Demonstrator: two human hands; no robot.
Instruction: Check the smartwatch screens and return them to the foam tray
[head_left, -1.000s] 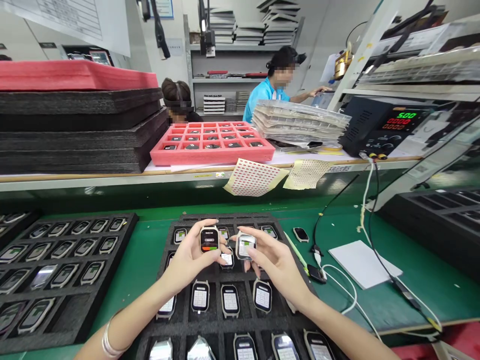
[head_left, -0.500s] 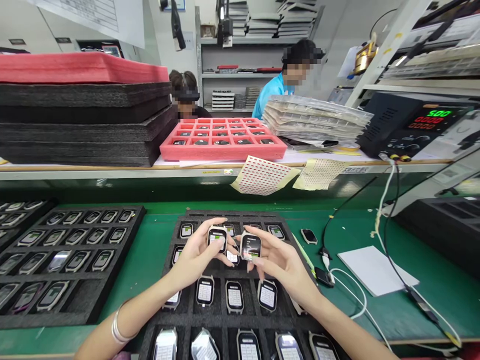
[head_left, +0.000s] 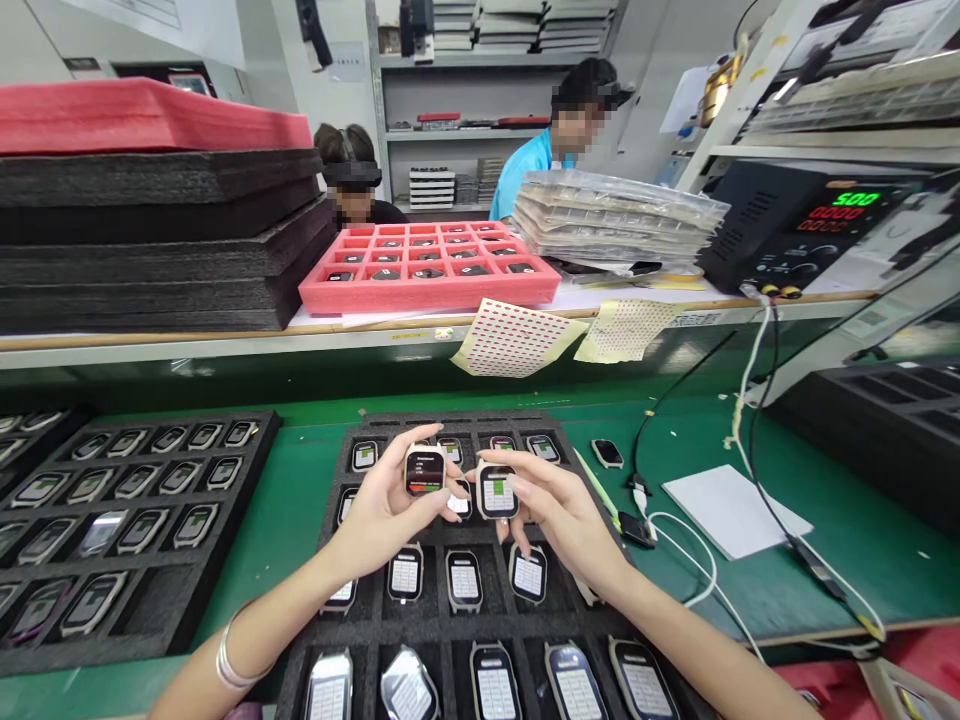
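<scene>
Two smartwatch bodies without straps are held side by side above a black foam tray. My left hand is closed around one smartwatch, whose dark screen shows small text and a red and green strip. In my right hand sits the other smartwatch, with a white grid and a green patch on its screen; the thumb rests at the screen's right edge. Beneath them, several more watches fill compartments, among them a lit watch below my hands. Fingers hide part of the tray's second row.
Another foam tray of watches lies at left. A loose watch, cables and a white pad are at right. The shelf above carries a pink tray, black foam stack and power supply. Two people are beyond it.
The left watch's screen went from a grid to dark with text and a red-green strip. The right one went from dark text to a grid with green. The camera view shifted slightly.
</scene>
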